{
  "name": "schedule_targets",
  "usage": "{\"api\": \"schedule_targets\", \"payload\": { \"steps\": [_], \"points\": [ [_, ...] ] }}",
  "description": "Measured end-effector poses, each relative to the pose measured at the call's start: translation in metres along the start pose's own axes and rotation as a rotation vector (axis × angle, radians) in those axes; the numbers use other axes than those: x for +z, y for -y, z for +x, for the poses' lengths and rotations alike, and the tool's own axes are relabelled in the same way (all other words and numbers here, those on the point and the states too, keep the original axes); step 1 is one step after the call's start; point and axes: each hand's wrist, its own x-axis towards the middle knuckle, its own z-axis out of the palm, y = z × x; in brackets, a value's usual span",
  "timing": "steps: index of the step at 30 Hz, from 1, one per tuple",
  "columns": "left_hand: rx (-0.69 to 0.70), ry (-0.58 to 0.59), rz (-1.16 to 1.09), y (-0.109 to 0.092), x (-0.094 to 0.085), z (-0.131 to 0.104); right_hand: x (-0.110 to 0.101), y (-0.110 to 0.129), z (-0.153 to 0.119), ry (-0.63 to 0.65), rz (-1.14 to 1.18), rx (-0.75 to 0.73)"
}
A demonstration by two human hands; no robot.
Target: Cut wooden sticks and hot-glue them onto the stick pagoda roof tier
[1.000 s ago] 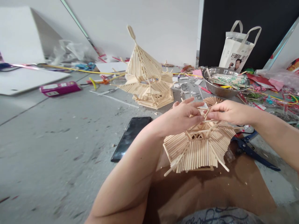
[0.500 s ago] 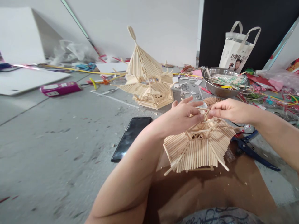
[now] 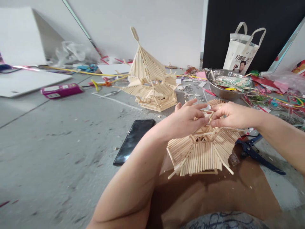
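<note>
A pagoda-like model of thin wooden sticks (image 3: 200,156), with a flared roof tier, stands on brown paper in front of me. My left hand (image 3: 188,117) reaches over its upper left side, thumb and fingers pinched on a wooden stick (image 3: 207,111) of the small top frame. From the right, my right hand (image 3: 230,115) grips the same frame near an upright stick, its fingers curled close to the left ones. Both hands hide part of the frame. Further back stands a taller stick pagoda (image 3: 152,82) with a pointed roof.
A black phone (image 3: 134,141) lies left of the model. Blue-handled cutters (image 3: 259,154) are at its right. Behind stand a metal bowl (image 3: 230,92) of sticks and packets and a white bag (image 3: 243,52). A purple bottle-like pack (image 3: 62,91) lies far left. Scraps litter the back right.
My right hand has shifted slightly and turned over the frame, its fingers now reaching further left toward my left fingers. The left hand and the model stay nearly still.
</note>
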Motion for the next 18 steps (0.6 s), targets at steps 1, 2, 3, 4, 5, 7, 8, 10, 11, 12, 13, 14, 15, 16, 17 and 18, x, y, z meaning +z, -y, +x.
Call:
{"api": "schedule_targets", "payload": {
  "steps": [1,2,3,4,5,7,8,10,11,12,13,14,15,16,17,18],
  "points": [
    [-0.002,0.002,-0.002,0.0000,-0.0002,0.0000,0.0003,-0.0006,0.0004,0.003,0.004,-0.004],
    [-0.008,0.006,-0.005,0.0000,-0.0004,0.0000,0.0007,-0.0016,0.0008,0.001,0.014,-0.005],
    [-0.014,0.010,-0.009,0.0001,-0.0005,0.0000,0.0012,-0.0028,0.0011,-0.003,0.029,-0.004],
    [-0.017,0.013,-0.015,0.0003,-0.0006,0.0001,0.0018,-0.0041,0.0013,-0.009,0.045,-0.005],
    [-0.014,0.016,-0.021,0.0007,-0.0006,0.0003,0.0025,-0.0054,0.0014,-0.014,0.060,-0.007],
    [0.009,0.019,-0.029,0.0019,-0.0002,0.0008,0.0039,-0.0073,0.0016,-0.020,0.084,-0.010],
    [0.021,0.018,-0.029,0.0026,0.0001,0.0011,0.0045,-0.0078,0.0015,-0.020,0.095,-0.008],
    [0.029,0.018,-0.027,0.0037,0.0007,0.0016,0.0050,-0.0077,0.0011,-0.023,0.118,0.000],
    [0.028,0.020,-0.026,0.0041,0.0009,0.0017,0.0051,-0.0073,0.0007,-0.027,0.131,0.004],
    [0.026,0.024,-0.024,0.0043,0.0010,0.0018,0.0051,-0.0068,0.0003,-0.032,0.142,0.006],
    [0.024,0.029,-0.025,0.0043,0.0010,0.0019,0.0052,-0.0065,-0.0001,-0.036,0.152,0.005],
    [0.023,0.030,-0.027,0.0042,0.0008,0.0019,0.0054,-0.0063,-0.0004,-0.039,0.158,0.003],
    [0.024,0.031,-0.030,0.0039,0.0005,0.0019,0.0058,-0.0063,-0.0004,-0.040,0.161,-0.001],
    [0.023,0.033,-0.033,0.0036,0.0003,0.0019,0.0064,-0.0065,-0.0001,-0.039,0.161,-0.004],
    [0.020,0.035,-0.036,0.0032,0.0000,0.0020,0.0071,-0.0067,0.0004,-0.039,0.158,-0.007],
    [0.015,0.038,-0.040,0.0027,-0.0003,0.0021,0.0079,-0.0070,0.0011,-0.039,0.152,-0.008]
  ]
}}
